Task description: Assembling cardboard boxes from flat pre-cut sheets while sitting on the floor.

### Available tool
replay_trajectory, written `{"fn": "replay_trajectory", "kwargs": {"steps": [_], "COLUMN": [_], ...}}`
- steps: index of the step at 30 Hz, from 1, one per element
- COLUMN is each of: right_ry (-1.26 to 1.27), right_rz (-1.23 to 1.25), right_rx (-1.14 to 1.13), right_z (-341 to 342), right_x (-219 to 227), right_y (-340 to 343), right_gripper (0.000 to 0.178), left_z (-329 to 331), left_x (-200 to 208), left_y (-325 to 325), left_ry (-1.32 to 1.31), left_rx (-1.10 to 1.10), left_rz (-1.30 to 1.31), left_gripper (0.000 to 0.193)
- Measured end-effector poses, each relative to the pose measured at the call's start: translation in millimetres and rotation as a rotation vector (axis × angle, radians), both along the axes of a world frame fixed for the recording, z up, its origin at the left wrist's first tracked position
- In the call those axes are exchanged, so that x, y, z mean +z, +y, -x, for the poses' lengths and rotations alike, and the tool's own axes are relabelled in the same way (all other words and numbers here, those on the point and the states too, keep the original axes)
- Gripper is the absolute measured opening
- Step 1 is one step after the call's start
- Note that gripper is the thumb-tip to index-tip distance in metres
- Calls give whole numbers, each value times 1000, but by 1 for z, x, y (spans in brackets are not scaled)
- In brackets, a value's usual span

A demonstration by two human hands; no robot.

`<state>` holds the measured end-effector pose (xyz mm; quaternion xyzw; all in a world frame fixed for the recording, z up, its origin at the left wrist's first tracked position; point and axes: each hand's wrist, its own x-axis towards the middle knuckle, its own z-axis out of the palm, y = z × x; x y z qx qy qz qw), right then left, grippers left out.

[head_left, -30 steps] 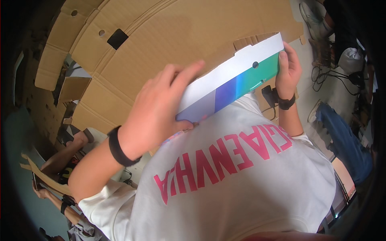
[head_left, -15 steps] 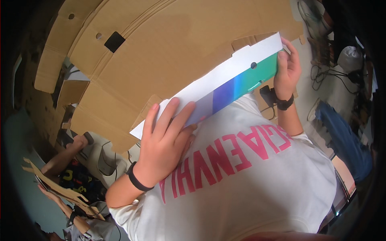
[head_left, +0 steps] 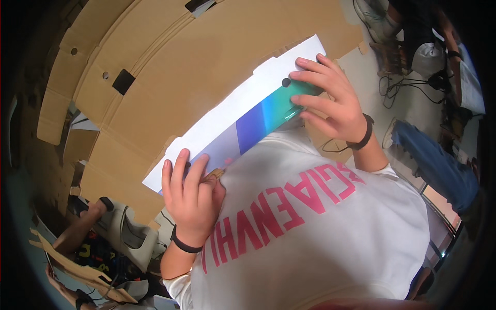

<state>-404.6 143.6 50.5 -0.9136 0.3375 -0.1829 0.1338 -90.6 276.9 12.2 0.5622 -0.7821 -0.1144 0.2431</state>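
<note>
A long white, blue and green cardboard panel [head_left: 251, 128], central, meets half-curled fingers [head_left: 195, 175] of the left hand [head_left: 194, 206] at its eight-o'clock end and spread fingers of the right hand [head_left: 341, 111] at two o'clock, any grip behind hidden, and uneven pressure might crease it.

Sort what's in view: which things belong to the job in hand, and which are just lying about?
In use:
panel with white, blue and green bands, touched by left hand and right hand
brown cardboard behind it; can't tell if joined

Apparently just lying about:
black cables
pale bundle
</note>
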Motion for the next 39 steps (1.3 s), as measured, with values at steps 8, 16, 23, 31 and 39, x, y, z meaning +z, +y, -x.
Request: {"fn": "replay_trajectory", "kwargs": {"steps": [8,16,23,31,39], "right_ry": [228,641,841,727,757], "right_rz": [-72,-1258,-1546,-2227,-1273], "right_rx": [239,1018,751,458,687], "right_z": [-22,-108,-101,-100,-87], "right_x": [33,16,-15,-12,-9], "right_y": [-54,-144,-150,-149,-130], "right_gripper": [60,58,45,47,67], "left_z": [-4,-3,-6,-9,-9], "left_x": [-10,-16,-14,-11,-13], "left_y": [4,8,5,3,5], "left_ry": [-2,51,124,118,114], "left_rx": [-178,-184,-160,-178,-183], "left_rz": [41,65,8,-66,-71], "left_gripper": [25,24,24,22,22]}}
